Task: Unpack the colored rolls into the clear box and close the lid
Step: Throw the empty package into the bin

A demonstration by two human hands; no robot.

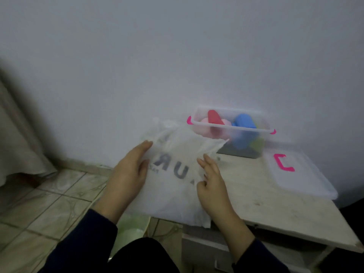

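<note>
A clear box [260,133] with pink clips stands at the back of the small table, against the wall. Inside it are a red roll [214,117], a pink roll [204,123], a blue roll [244,121] and a green roll [257,143]. Its clear lid [307,178] with a pink clip lies flat on the table to the right. A white printed bag [177,184] lies flat at the table's left end. My left hand [128,174] holds the bag's left edge. My right hand [212,184] rests on the bag's right side, its thumb curled into the fabric.
The pale table top [275,209] ends close to me, and the bag hangs over its left edge. Tiled floor [49,203] lies to the left, with a beige curtain [17,134] at the far left. The white wall is directly behind the box.
</note>
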